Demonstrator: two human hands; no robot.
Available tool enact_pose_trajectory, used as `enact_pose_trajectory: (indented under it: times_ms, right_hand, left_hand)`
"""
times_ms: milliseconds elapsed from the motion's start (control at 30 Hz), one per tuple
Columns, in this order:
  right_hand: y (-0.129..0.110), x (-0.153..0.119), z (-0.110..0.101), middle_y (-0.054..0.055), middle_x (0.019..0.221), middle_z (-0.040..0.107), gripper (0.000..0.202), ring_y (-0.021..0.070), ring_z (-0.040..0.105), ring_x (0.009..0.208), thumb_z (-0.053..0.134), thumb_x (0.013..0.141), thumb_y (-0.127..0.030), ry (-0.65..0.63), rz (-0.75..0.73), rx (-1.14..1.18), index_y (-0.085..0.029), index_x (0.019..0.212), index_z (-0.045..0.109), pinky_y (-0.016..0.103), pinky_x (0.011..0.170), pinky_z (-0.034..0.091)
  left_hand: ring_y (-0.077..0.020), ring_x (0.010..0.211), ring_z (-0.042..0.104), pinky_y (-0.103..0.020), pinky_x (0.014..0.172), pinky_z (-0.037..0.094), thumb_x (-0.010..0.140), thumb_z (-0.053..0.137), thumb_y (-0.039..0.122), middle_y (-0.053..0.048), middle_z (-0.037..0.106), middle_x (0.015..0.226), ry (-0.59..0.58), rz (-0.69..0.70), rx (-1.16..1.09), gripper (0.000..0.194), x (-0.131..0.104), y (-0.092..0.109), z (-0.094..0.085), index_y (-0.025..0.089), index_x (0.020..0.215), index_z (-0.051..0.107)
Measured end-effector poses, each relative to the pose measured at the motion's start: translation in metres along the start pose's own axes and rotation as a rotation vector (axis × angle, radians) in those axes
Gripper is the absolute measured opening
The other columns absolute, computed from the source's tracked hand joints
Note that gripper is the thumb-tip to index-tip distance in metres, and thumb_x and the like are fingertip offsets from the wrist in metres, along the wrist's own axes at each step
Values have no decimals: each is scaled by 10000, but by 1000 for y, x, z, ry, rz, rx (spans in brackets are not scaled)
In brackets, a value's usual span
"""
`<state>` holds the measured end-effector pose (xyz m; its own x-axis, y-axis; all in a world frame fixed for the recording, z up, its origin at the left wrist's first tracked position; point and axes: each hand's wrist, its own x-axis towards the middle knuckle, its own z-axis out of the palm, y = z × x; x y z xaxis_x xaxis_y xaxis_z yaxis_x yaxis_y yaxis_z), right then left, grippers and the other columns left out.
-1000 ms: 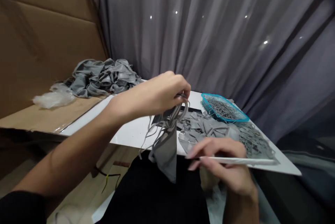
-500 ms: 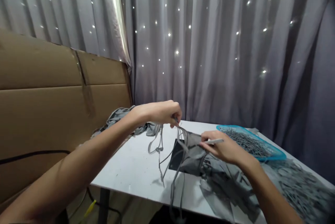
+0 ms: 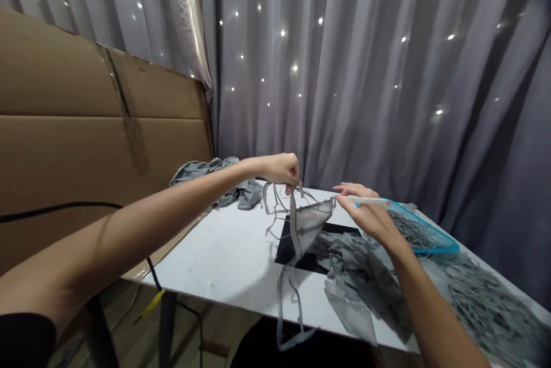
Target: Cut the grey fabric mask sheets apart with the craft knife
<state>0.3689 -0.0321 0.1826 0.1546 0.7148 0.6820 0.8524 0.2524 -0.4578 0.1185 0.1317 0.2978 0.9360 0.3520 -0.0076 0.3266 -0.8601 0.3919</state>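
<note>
My left hand (image 3: 280, 168) is closed, pinching a sheer grey fabric piece (image 3: 312, 219) with long thin strips trailing from it. The piece hangs above a black mat (image 3: 284, 248), and one looped strip droops past the table's front edge. My right hand (image 3: 371, 220) grips a slim white pen-like tool (image 3: 368, 201) between thumb and fingers, some fingers stretched out. The fabric's right corner comes close to those fingertips; whether they touch is unclear. Beneath this hand lies a heap of grey fabric pieces (image 3: 365, 264).
A blue basket (image 3: 443, 248) at the right holds many thin grey strips. More loose strips (image 3: 491, 299) lie in front of it. Bunched grey fabric (image 3: 245, 193) sits at the white table's (image 3: 215, 253) back left. Cardboard (image 3: 64, 150) stands at the left, with a black cable (image 3: 64, 206) before it.
My right hand has moved up and away from the fabric with the white tool. The fabric piece now hangs from my left hand, lifted off the mat. The view has tilted down slightly.
</note>
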Motion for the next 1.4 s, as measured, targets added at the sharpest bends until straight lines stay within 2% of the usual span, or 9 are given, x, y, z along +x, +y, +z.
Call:
enact_pose_trajectory:
  times_ms: [133, 333, 400, 567, 667, 867, 967, 1167, 1400]
  right_hand:
    - [-38, -13, 3, 110, 1080, 879, 322, 285, 796, 986, 728, 989, -494, -31, 76, 296, -220, 838, 803, 382, 870, 598]
    - [-64, -38, 49, 103, 1063, 875, 337, 205, 780, 784, 820, 959, -510, -787, 92, 626, -195, 838, 815, 300, 676, 599]
    - [-43, -37, 73, 110, 1085, 875, 354, 217, 789, 836, 841, 931, -523, -739, 146, 645, -195, 804, 811, 310, 710, 613]
    - [22, -31, 110, 111, 1168, 863, 382, 232, 774, 967, 957, 758, -559, -291, 448, 855, -215, 735, 793, 289, 706, 623]
    - [35, -29, 104, 97, 1157, 861, 355, 206, 766, 942, 955, 788, -514, -303, 537, 945, -219, 724, 769, 276, 704, 623]
    - [28, -23, 86, 9, 637, 744, 427, 130, 586, 493, 862, 920, -491, -176, 570, 966, -224, 642, 679, 267, 520, 490]
    - [38, -24, 94, 31, 701, 779, 407, 169, 678, 630, 826, 966, -464, -107, 564, 836, -225, 657, 712, 293, 660, 543]
    - [41, -38, 117, 120, 1111, 869, 403, 284, 779, 1065, 826, 958, -473, -238, 694, 840, -211, 675, 712, 356, 911, 553]
    - [11, -50, 115, 87, 949, 855, 286, 222, 758, 802, 779, 966, -445, -622, 767, 843, -215, 796, 761, 308, 710, 558]
  left_hand:
    - [-134, 488, 469, -292, 533, 335, 751, 857, 338, -64, 762, 583, -176, -52, 34, 238, 10, -8, 8, 177, 586, 795]
    - [-175, 517, 542, -298, 575, 405, 686, 902, 301, -65, 743, 556, -304, -156, 18, 202, 18, -7, 21, 197, 558, 786]
    - [-173, 537, 542, -303, 599, 408, 701, 890, 274, -66, 745, 578, -298, -193, -1, 180, 20, -11, 24, 188, 575, 795]
    - [-125, 576, 498, -287, 619, 336, 780, 870, 256, -39, 733, 644, -281, -229, -99, 162, 47, -42, 32, 150, 665, 827]
    - [-123, 636, 520, -292, 650, 352, 897, 807, 295, -57, 773, 782, -214, -131, -208, 189, 75, -62, 46, 138, 801, 853]
    - [-106, 616, 480, -286, 597, 346, 906, 831, 328, -76, 770, 865, 45, -132, -874, 198, 98, -85, 107, 139, 948, 788]
    - [-102, 588, 485, -252, 543, 283, 905, 859, 429, -75, 772, 819, 79, -263, -1093, 318, 88, -94, 142, 144, 976, 737]
    - [-104, 505, 490, -214, 490, 253, 1022, 728, 612, -16, 751, 701, 220, -413, -1191, 406, 37, -95, 180, 218, 1047, 632]
    - [-84, 492, 344, -200, 473, 241, 1059, 663, 666, 49, 668, 644, 382, -605, -1128, 439, -15, -75, 172, 241, 1124, 576]
